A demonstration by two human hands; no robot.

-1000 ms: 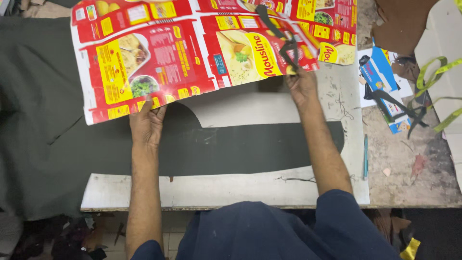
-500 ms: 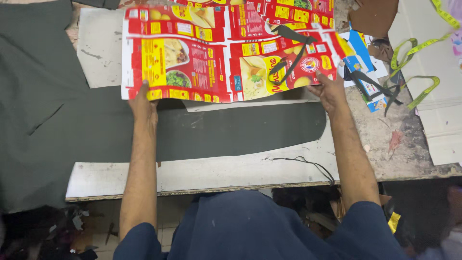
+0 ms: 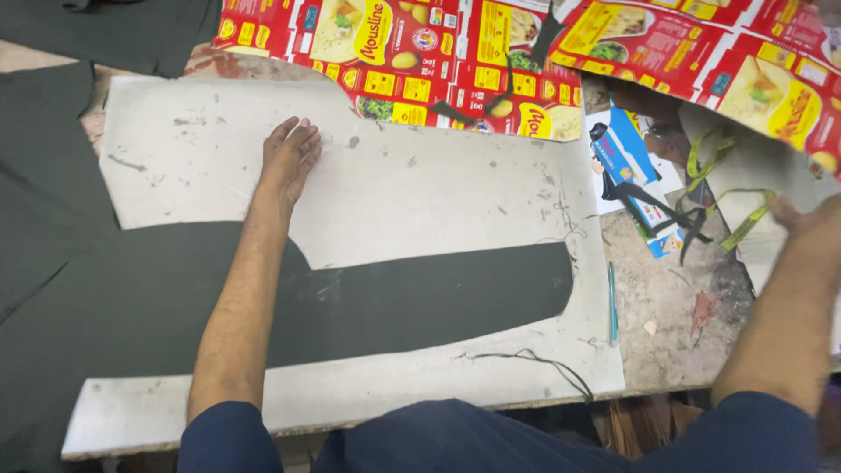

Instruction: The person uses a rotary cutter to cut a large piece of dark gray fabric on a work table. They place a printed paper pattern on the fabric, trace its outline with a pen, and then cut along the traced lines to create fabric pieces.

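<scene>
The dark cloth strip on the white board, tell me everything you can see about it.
The dark cloth strip is greenish-black fabric, lying flat across the white board. Its right end is cut rounded; leftward it widens into more cloth draping off the board. The left forearm lies across it. A loose dark thread lies just below it.

Worn table (image 3: pixel 666 307), white board (image 3: pixel 420 193), dark fabric (image 3: pixel 131 307), printed cardboard (image 3: pixel 420 52)

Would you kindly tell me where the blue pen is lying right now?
In the head view the blue pen lies on the right side, along the right edge of the white board, just past the end of the dark green fabric strip.
</scene>
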